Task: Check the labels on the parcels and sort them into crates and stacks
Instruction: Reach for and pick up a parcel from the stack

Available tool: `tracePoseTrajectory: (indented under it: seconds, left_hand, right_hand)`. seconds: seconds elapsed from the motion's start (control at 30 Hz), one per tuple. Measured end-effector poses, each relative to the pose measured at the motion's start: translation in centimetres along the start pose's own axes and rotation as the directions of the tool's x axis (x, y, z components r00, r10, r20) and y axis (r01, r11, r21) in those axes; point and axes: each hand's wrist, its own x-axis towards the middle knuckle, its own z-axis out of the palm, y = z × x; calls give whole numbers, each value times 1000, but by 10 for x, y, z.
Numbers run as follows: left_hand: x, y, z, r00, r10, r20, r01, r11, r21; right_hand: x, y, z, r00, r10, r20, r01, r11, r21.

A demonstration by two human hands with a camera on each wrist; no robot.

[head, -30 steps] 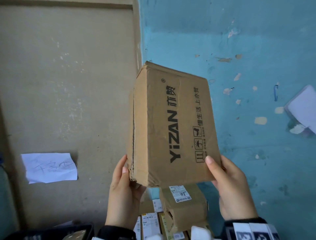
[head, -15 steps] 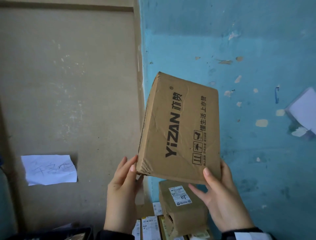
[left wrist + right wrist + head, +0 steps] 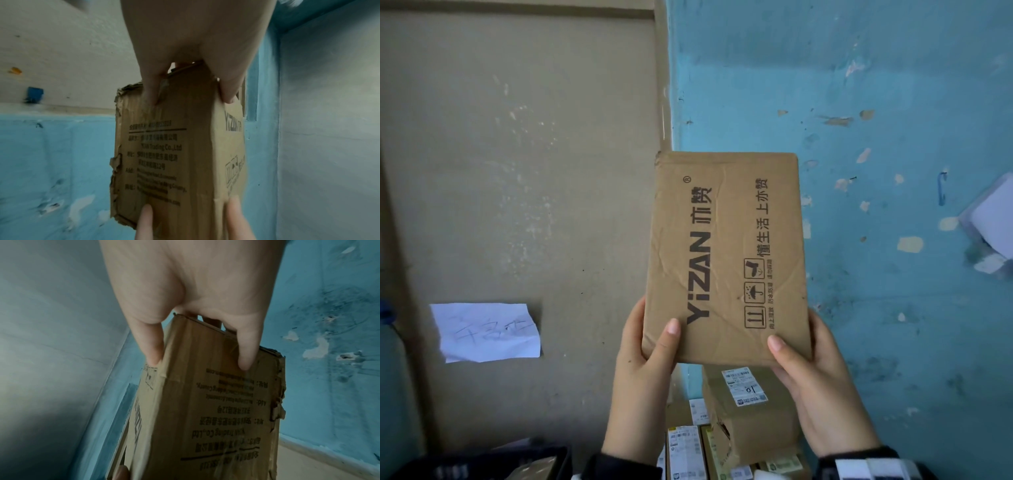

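A brown cardboard parcel point(image 3: 726, 257) printed "YiZAN" is held up in front of the wall, its printed face square to me. My left hand point(image 3: 643, 363) grips its lower left corner, thumb on the front face. My right hand point(image 3: 815, 370) grips the lower right corner the same way. In the left wrist view the parcel point(image 3: 179, 154) shows its printed end panel with fingers curled round the edge. The right wrist view shows the parcel point(image 3: 209, 402) from the other side, its corner torn. No shipping label shows on the faces I see.
Below the held box a taped brown parcel point(image 3: 750, 411) with a white label marked "10" sits on several more labelled parcels point(image 3: 685, 448). A handwritten paper note point(image 3: 486, 332) hangs on the beige wall. A dark crate edge point(image 3: 482, 466) lies at bottom left.
The parcel has been turned from showing its left side edge to facing me flat. My left thumb has come round onto the front face. The box sits a little lower.
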Motion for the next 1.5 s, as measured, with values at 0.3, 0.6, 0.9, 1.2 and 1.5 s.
tracePoseTrajectory:
  seconds: [0.3,0.6,0.9,1.2,1.5]
  left_hand:
    - [-3,-9,2,999,-12,-40,10,999,-48]
    - [-8,-13,0,998,-55,-39,49,991,-124]
    - [-8,-21,-9,964,-259,-63,215,894,-392]
    - [0,-21,-20,953,-302,-6,269,857,-439]
    - [3,-13,-20,984,-178,7,175,963,-207]
  right_hand:
    - [0,7,1,993,-20,-114,7,994,-111]
    - [-4,5,4,994,-40,-100,33,997,-71]
    - [0,6,2,955,-70,-290,36,992,-121]
    - [-4,-2,-6,943,320,-86,-263,881,393]
    - [-8,8,-7,941,338,-28,-298,864,406]
